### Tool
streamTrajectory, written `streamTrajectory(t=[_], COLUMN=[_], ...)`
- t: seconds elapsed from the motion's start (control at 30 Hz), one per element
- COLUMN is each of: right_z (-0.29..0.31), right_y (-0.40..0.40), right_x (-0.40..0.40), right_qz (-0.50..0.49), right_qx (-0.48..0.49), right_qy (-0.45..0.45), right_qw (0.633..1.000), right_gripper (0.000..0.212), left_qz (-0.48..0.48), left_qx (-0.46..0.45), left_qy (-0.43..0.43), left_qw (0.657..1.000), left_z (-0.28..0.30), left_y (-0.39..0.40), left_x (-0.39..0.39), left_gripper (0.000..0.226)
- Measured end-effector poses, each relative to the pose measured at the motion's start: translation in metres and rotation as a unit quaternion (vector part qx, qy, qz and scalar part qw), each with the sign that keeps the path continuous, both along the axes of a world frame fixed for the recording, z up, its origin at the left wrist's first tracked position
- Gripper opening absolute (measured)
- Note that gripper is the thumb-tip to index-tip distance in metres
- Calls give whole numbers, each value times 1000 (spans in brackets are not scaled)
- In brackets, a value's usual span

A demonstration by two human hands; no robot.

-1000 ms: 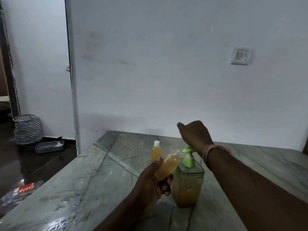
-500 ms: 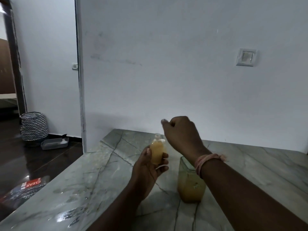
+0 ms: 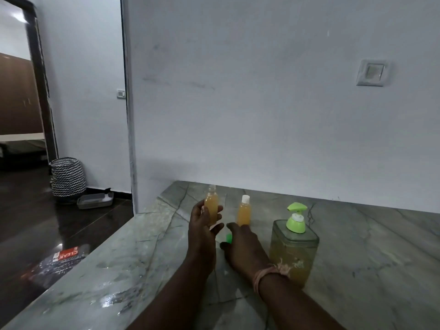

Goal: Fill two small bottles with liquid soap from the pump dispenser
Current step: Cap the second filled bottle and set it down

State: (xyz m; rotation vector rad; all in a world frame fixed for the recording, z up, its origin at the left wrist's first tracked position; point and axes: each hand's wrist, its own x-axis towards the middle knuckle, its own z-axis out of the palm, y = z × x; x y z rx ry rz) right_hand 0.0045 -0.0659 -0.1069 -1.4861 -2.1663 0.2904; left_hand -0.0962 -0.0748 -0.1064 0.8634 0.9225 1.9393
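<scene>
Left hand (image 3: 202, 225), centre frame: grip wrapped around the uncapped small bottle (image 3: 211, 207), upright, amber soap inside. Right hand (image 3: 240, 246) low on the marble surface (image 3: 133, 265), fingers at a small green object (image 3: 229, 238); grip unclear. Capped small bottle (image 3: 244, 210) stands just behind. Pump dispenser (image 3: 294, 244) right of it.

The bench (image 3: 369, 246) lies bare right of the pump dispenser (image 3: 294, 253) and along its left edge. The capped bottle (image 3: 244, 210) stands just beyond the right hand (image 3: 240, 244), with the dispenser close on that hand's right; a narrow gap separates both hands.
</scene>
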Motion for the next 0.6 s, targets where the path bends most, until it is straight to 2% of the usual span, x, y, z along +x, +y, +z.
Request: streamTrajectory(t=[0.1,0.27,0.4,0.47,0.6], right_z=[-14,3,37,49,61], right_y=[8,20,36,44,59], right_x=[2,-12,-19,-19,-16], right_qz=[26,-30,-3,3,26], right_qx=[41,136,155,151,149], right_qy=[7,191,285,296,257], right_qw=[999,972,946,943,955], right_gripper=[35,27,35,36,23], left_qz=[0,1,-11,-7,-9], left_qx=[4,9,11,-1,-8], left_qy=[0,5,-18,-32,-58], left_qw=[1000,1000,1000,999,998], left_z=[-2,-7,-10,-10,-12], left_y=[5,15,22,24,29], left_x=[0,-2,0,0,-3], left_gripper=[24,26,28,29,28])
